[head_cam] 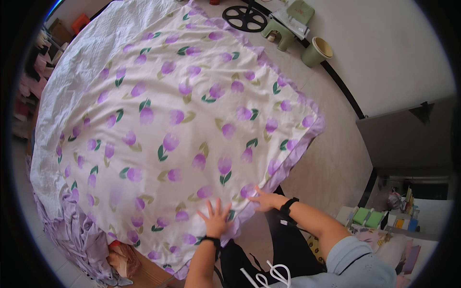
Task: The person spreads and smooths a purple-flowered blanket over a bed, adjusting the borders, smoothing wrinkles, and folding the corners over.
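A white bed cover (pixel 201 136) printed with purple tulips and edged with a lilac ruffle is spread over a bed, with some soft wrinkles. My left hand (pixel 216 221) rests on the cover near its lower ruffled edge, palm down and fingers spread. To its right, my right hand (pixel 264 201) touches the cover at the ruffle, fingers apart. Each wrist wears a black band. A white quilted sheet (pixel 54 118) shows beyond the cover on the left.
Bunched lilac fabric (pixel 77 239) lies at the lower left, beside a brown bundle (pixel 124 259). A green bin (pixel 312 55), a green stool (pixel 281 34) and a black stand base (pixel 245 18) are on the floor along the wall. Shelves with small goods (pixel 396 219) stand at the right.
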A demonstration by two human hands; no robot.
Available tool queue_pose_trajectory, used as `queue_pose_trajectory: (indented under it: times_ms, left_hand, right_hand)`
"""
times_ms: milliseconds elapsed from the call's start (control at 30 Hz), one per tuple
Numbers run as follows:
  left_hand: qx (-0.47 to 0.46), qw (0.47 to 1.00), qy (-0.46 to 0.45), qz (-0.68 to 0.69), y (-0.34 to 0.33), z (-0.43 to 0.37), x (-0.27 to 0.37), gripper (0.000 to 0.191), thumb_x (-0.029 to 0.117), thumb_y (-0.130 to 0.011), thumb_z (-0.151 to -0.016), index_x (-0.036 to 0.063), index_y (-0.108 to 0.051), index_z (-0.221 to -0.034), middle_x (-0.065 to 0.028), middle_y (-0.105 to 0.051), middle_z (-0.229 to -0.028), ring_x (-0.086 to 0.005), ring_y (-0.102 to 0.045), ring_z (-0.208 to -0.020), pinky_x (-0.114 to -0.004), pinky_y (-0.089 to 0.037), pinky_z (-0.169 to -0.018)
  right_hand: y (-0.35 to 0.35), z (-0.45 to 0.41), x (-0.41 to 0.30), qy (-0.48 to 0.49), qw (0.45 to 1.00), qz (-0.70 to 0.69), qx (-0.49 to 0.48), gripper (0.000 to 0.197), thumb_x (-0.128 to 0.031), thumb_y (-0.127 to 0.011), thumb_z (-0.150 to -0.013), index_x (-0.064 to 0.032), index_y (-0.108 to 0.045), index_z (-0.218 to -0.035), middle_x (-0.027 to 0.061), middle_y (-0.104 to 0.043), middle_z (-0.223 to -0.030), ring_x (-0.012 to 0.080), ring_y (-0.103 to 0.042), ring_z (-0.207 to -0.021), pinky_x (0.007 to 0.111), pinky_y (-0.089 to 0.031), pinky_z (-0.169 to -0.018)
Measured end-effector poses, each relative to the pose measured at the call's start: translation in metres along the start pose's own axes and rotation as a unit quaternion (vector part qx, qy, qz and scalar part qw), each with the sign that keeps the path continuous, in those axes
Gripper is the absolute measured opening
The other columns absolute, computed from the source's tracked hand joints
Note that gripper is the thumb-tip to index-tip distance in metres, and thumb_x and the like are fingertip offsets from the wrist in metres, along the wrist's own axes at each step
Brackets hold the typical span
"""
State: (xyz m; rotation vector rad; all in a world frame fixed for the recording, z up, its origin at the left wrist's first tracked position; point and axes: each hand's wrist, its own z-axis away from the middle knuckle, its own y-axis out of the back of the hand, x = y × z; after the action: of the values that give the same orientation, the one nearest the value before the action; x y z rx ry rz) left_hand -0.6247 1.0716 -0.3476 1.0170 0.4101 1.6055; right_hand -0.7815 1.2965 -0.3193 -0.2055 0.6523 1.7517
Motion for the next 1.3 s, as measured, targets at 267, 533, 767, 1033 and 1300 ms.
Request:
queue_pose_trajectory:
  times_ms: [267,533,767,1033,1300]
  left_hand:
    - [0.404,0.887,0.214,0.055,0.162,-0.176,0.046,0.07,0.027,-0.063,-0.077,0.0069,-0.031,-0.135,-0.0243,-0.022,-0.14,-0.0383,-0.02,-0.131,-0.057,-0.016,-0.102]
    - [0.381,0.85,0.356,0.072,0.215,-0.332,0.113,0.065,0.033,-0.055,-0.083,0.0114,-0.029,-0.138,-0.0213,-0.019,-0.143,-0.0376,-0.014,-0.134,-0.061,-0.005,-0.102]
    - [0.399,0.847,0.341,0.088,0.234,-0.356,0.133,0.059,0.035,-0.056,-0.083,0.0143,-0.036,-0.134,-0.0134,-0.024,-0.142,-0.0376,-0.011,-0.134,-0.065,-0.001,-0.1]
    - [0.419,0.848,0.325,0.015,0.272,-0.365,0.101,0.058,0.039,-0.053,-0.083,0.0162,-0.038,-0.134,-0.0135,-0.024,-0.143,-0.0356,-0.011,-0.135,-0.066,0.001,-0.098]
    - [0.325,0.926,0.187,0.04,0.221,-0.386,0.129,0.063,0.044,-0.055,-0.081,0.0185,-0.036,-0.136,-0.0113,-0.025,-0.144,-0.0324,-0.017,-0.134,-0.066,0.002,-0.098]
  right_hand:
    - [0.273,-0.043,0.105,0.094,0.786,0.077,0.606,0.019,-0.015,-0.056,-0.077,-0.0067,-0.055,-0.094,0.0121,-0.054,-0.09,0.0315,-0.05,-0.086,0.043,-0.041,-0.07]
    - [0.411,-0.102,0.163,0.02,0.705,0.06,0.707,0.049,-0.03,-0.063,-0.074,-0.0066,-0.049,-0.115,0.0102,-0.049,-0.106,0.0309,-0.045,-0.096,0.045,-0.037,-0.078]
    - [0.443,-0.138,0.155,-0.084,0.735,0.061,0.67,0.024,-0.031,-0.058,-0.078,-0.013,-0.054,-0.094,0.0086,-0.052,-0.094,0.0305,-0.045,-0.093,0.047,-0.035,-0.073]
    - [0.48,-0.121,0.21,-0.084,0.826,-0.148,0.537,0.05,-0.047,-0.057,-0.08,-0.0083,-0.048,-0.109,0.0152,-0.058,-0.102,0.0323,-0.056,-0.093,0.046,-0.041,-0.078]
    - [0.438,-0.096,0.22,-0.056,0.83,-0.005,0.556,0.027,-0.033,-0.047,-0.089,-0.0067,-0.049,-0.085,0.0174,-0.06,-0.069,0.0354,-0.059,-0.069,0.046,-0.044,-0.063]
